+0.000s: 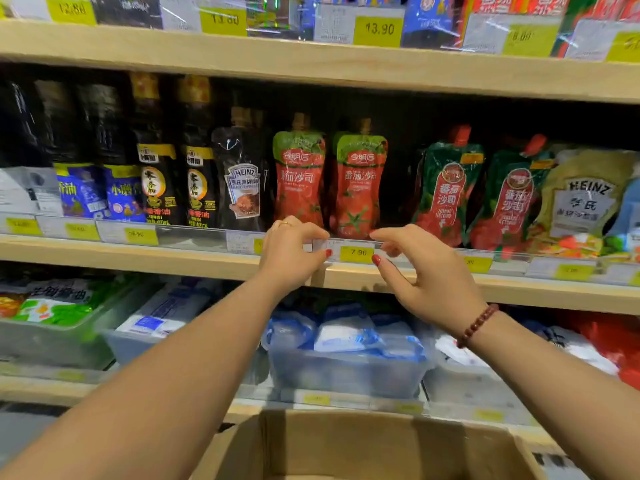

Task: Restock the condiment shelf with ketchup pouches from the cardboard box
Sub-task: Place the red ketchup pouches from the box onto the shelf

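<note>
At the shelf's (138,258) front edge, the left hand (291,252) pinches the left end of the price tag (356,253) and the right hand (429,275) pinches its right end. Two ketchup pouches (299,174) stand just behind, with a dark gap to their right. The cardboard box (363,445) sits open, near and below.

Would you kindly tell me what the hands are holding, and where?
The 7.90 price label on the shelf edge: left hand pinches its left end, right hand its right end.

Head view looks forward, close to the shelf (207,261).
</note>
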